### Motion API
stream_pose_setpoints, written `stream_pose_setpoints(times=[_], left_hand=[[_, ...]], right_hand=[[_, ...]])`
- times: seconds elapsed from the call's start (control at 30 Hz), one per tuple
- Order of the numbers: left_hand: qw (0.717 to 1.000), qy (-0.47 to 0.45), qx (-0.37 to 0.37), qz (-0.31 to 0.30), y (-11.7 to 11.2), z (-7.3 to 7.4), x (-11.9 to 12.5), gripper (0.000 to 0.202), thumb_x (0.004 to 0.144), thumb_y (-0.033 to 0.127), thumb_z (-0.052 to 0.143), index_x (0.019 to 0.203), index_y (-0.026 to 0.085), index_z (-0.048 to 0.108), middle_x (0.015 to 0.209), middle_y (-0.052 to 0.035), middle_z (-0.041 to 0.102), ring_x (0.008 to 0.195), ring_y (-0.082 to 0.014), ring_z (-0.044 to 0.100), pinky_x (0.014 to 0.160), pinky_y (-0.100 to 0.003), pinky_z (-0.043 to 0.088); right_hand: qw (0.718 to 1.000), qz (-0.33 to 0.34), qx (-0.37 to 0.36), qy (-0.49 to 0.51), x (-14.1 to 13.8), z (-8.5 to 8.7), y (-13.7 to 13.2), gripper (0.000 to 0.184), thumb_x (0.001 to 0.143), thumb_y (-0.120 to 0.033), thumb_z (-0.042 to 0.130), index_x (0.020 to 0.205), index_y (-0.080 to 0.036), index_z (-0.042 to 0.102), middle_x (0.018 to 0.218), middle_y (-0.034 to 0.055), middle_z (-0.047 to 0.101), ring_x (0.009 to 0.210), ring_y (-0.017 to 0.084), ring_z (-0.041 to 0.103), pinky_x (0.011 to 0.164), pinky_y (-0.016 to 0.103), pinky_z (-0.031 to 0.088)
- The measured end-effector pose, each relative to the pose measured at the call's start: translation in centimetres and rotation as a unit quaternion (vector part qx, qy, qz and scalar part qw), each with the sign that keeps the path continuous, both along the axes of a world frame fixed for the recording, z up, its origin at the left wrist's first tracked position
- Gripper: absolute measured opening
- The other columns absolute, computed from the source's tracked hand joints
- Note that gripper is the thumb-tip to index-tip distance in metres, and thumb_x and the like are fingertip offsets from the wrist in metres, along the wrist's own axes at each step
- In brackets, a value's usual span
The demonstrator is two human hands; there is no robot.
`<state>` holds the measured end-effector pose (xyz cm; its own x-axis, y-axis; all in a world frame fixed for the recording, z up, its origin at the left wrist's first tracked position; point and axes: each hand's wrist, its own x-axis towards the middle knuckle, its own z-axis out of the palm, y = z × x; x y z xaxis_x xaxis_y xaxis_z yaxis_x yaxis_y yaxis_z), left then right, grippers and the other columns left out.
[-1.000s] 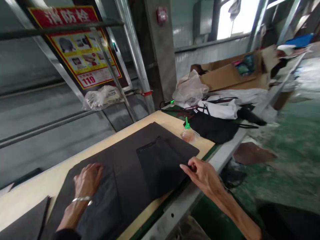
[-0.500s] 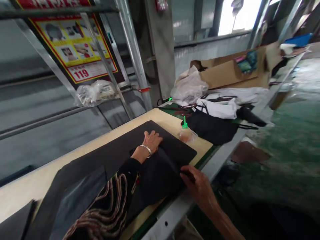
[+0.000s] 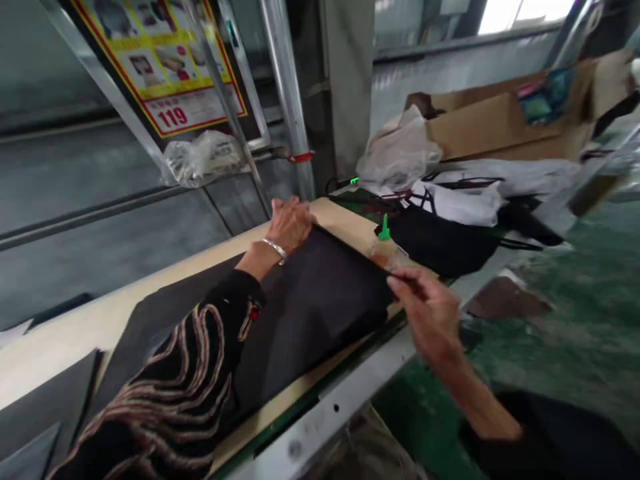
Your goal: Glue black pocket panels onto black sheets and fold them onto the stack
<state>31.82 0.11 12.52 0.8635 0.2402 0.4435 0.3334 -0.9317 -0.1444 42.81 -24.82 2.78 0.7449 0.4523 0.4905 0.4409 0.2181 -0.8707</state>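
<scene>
A broad black sheet (image 3: 320, 300), fabric or leather-like, lies across the pale work board (image 3: 345, 217) on the bench. My left hand (image 3: 291, 225), with a silver bracelet at the wrist, has its fingers bent over the sheet's far corner; motion blurs the fingertips. At the near right corner my right hand (image 3: 430, 300) pinches the edge between thumb and fingers. The edge between both hands looks taut. Just beyond it stands a small bottle with a green nozzle cap (image 3: 384, 228). More dark pieces (image 3: 47, 393) lie at the lower left.
Black cloth with straps (image 3: 445, 240), white cloth (image 3: 465, 203), a clear plastic bag (image 3: 400, 153) and a cardboard box (image 3: 495, 130) crowd the bench's far end. A metal rail (image 3: 320, 427) borders the near side. Metal posts (image 3: 287, 93) and a poster (image 3: 175, 73) rise behind.
My left hand has moved from the middle of the sheets to the far corner. My right hand has gone right and forward, drawing the black sheet's edge with it. The view has shifted slightly.
</scene>
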Motion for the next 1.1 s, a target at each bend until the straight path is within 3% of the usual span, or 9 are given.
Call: stream_pose_setpoints(times=[0.07,0.13,0.2,0.23,0.33,0.5,0.6,0.7,1.1], left_hand=[[0.997,-0.066,0.029,0.009,-0.1,3.5,-0.6,0.021,0.093,0.022,0.053,0.093,0.020,0.074,0.092,-0.0062,0.062,0.103,-0.0276,0.052,0.095,-0.056,0.032],[0.988,-0.139,0.065,0.000,-0.5,6.3,-1.6,0.024,0.096,0.025,0.051,0.098,0.020,0.074,0.094,-0.0052,0.061,0.103,-0.0249,0.052,0.096,-0.052,0.034],[0.981,-0.173,0.089,-0.006,-0.9,7.5,-2.8,0.028,0.099,0.029,0.048,0.103,0.019,0.074,0.094,-0.0040,0.060,0.103,-0.0225,0.052,0.096,-0.048,0.035],[0.980,-0.175,0.094,-0.005,-1.0,7.3,-3.5,0.029,0.099,0.031,0.047,0.104,0.019,0.073,0.094,-0.0037,0.059,0.103,-0.0218,0.052,0.096,-0.047,0.035],[0.985,-0.152,0.080,0.007,-0.6,3.3,-5.6,0.027,0.099,0.031,0.050,0.102,0.019,0.074,0.089,-0.0036,0.061,0.097,-0.0207,0.052,0.093,-0.046,0.035],[0.997,-0.071,-0.002,0.014,0.6,-7.9,-8.4,0.023,0.097,0.024,0.052,0.099,0.024,0.075,0.084,-0.0043,0.063,0.086,-0.0201,0.050,0.084,-0.041,0.034],[0.998,-0.055,-0.035,0.024,0.7,-11.8,-9.4,0.025,0.096,0.023,0.051,0.101,0.025,0.076,0.085,-0.0054,0.063,0.087,-0.0209,0.050,0.082,-0.040,0.033],[0.996,-0.051,-0.060,0.039,0.7,-13.0,-9.7,0.025,0.096,0.023,0.051,0.102,0.025,0.075,0.087,-0.0060,0.063,0.088,-0.0218,0.050,0.082,-0.041,0.032],[0.993,-0.028,-0.105,0.054,1.0,-14.2,-9.9,0.027,0.095,0.022,0.050,0.102,0.024,0.075,0.090,-0.0074,0.062,0.091,-0.0235,0.049,0.084,-0.041,0.033]], right_hand=[[0.986,-0.041,0.050,-0.156,0.7,4.0,0.0,0.011,0.086,-0.028,0.067,0.087,-0.018,0.069,0.085,0.0030,0.067,0.075,0.014,0.062,0.064,0.026,0.052],[0.948,-0.067,0.089,-0.297,0.9,7.3,-0.4,0.005,0.089,-0.021,0.066,0.089,-0.018,0.070,0.093,0.0042,0.067,0.085,0.015,0.063,0.073,0.029,0.053],[0.908,-0.058,0.094,-0.404,0.4,8.9,-0.8,0.006,0.089,-0.016,0.066,0.093,-0.019,0.071,0.096,0.0047,0.067,0.092,0.017,0.061,0.081,0.032,0.052],[0.894,-0.038,0.082,-0.439,-0.1,8.9,-1.0,0.009,0.089,-0.015,0.066,0.095,-0.020,0.071,0.096,0.0043,0.066,0.093,0.017,0.060,0.083,0.034,0.051],[0.880,0.059,0.022,-0.470,-1.4,5.8,-0.6,0.013,0.092,-0.015,0.061,0.096,-0.022,0.070,0.093,0.0036,0.065,0.090,0.018,0.058,0.081,0.035,0.049],[0.870,0.161,-0.104,-0.454,-3.1,-3.1,0.7,0.018,0.095,-0.014,0.055,0.094,-0.018,0.072,0.091,0.0065,0.065,0.085,0.017,0.057,0.074,0.032,0.043],[0.863,0.179,-0.125,-0.456,-3.7,-5.7,0.7,0.019,0.096,-0.013,0.054,0.094,-0.018,0.072,0.090,0.0064,0.065,0.085,0.017,0.057,0.076,0.031,0.042],[0.851,0.184,-0.135,-0.473,-4.2,-6.1,0.6,0.021,0.095,-0.009,0.052,0.098,-0.017,0.072,0.091,0.0065,0.065,0.086,0.017,0.057,0.078,0.032,0.041],[0.809,0.186,-0.112,-0.547,-5.1,-6.2,0.3,0.023,0.092,-0.002,0.052,0.101,-0.012,0.071,0.093,0.0098,0.065,0.086,0.019,0.055,0.078,0.033,0.046]])
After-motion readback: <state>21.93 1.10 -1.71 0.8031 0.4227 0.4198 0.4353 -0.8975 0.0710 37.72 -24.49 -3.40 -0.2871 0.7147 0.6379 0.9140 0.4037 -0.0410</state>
